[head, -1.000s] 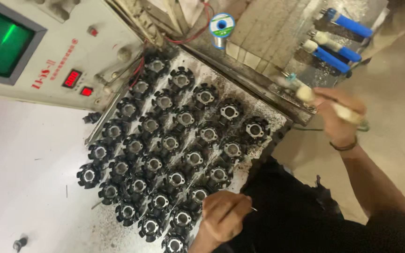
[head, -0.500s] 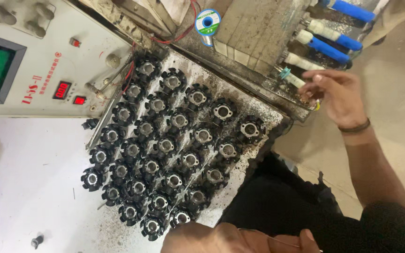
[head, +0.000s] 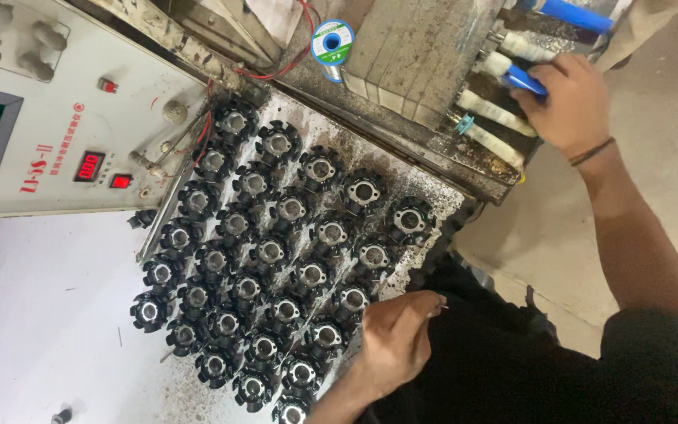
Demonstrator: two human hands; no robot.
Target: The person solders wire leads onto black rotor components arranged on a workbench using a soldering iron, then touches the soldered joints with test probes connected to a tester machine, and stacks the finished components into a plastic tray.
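Right hand [head: 566, 102], arm extended, fingers curled around a blue-handled tool [head: 526, 79] lying among white-handled tools [head: 496, 110] on the grimy metal rack [head: 402, 63]. Left hand [head: 398, 338], loosely curled and pinching a thin wire, rests at the edge of the tray of black round star-shaped stator cores [head: 276, 251].

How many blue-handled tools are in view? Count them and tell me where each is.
2. One blue-handled tool lies at the top edge, upper right; the other is gripped by the right hand just below. That hand may hide more.
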